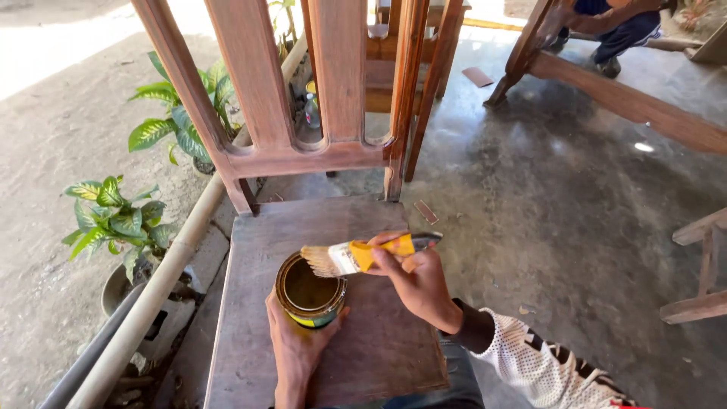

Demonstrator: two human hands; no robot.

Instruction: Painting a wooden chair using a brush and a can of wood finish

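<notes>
Matt brown wooden chair [363,348], shiny metal tin [309,291], glossy yellow-handled brush [356,256], polished concrete floor [545,204].

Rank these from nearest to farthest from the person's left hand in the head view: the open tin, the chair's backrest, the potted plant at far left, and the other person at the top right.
1. Open tin: held by the left hand, on the wooden seat.
2. Potted plant: left, beside the pipe.
3. Chair's backrest: ahead, past the seat.
4. Other person: top right, across the floor.

Leafy potted plants [113,220] and pale pipe [159,288] at left; another person's legs [617,30] upper right; wooden bench frame [628,102] beside.
</notes>
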